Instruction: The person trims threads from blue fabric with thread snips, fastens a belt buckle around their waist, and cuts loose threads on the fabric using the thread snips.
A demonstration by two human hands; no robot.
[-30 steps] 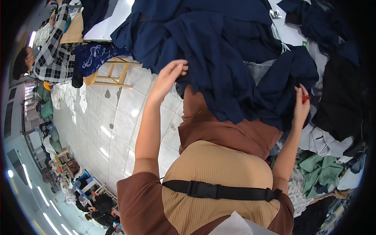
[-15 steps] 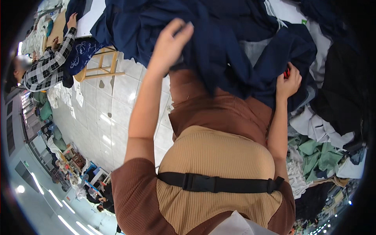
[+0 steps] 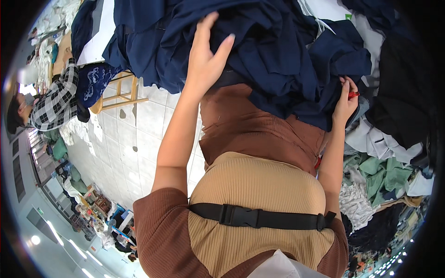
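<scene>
A heap of navy cloth [image 3: 278, 51] covers the table, its far side cut off by the frame's top edge. The left hand [image 3: 206, 60] lies flat on the heap, fingers spread. The right hand [image 3: 345, 102], curled at the heap's right edge, pinches a small red tool [image 3: 353, 95], mostly hidden by the fingers. A green tag [image 3: 348, 16] sits beyond, and a green garment [image 3: 384, 173] lies lower right

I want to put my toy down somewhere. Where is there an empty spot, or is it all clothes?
The bare spot is the white tiled floor, between the wooden stool and the person's left arm. The table is crowded: navy cloth under the left hand, with the right hand at its edge, and green and white clothes heaped alongside.
</scene>
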